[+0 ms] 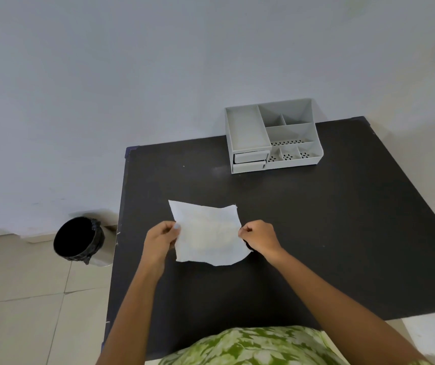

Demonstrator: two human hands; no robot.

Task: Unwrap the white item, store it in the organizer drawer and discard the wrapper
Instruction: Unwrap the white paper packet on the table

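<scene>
Head view. No brand, label or legible writing on anything in frame.

Left hand (161,237), centre of the frame: thumb and fingers pinched together on the left edge of a white paper sheet (208,234). Thumb lies on top of the sheet, nail showing; fingers are tucked behind it.

Right hand (260,239), just right of centre: curled nearly into a fist, thumb and forefinger nipped onto the sheet's right edge. Something dark shows just under this hand at the sheet's lower right corner; too little is visible to tell what it is.

The sheet is spread flat between the two hands, slightly crumpled, edges uneven, lower right corner curving. Whether it rests on the black table (342,233) or is lifted just above it cannot be told. No separate white item can be made out; the sheet is all that shows.

Grey organizer (274,137), upper right of centre, at the table's far edge by the wall. Open top compartments, several with perforated floors. Two small drawers (250,161) stacked at its front left, both looking closed or nearly so.

Bin with black liner (79,239), lower left, on the tiled floor beside the table's left edge.

Green patterned garment (250,346) at the bottom of the frame.
</scene>
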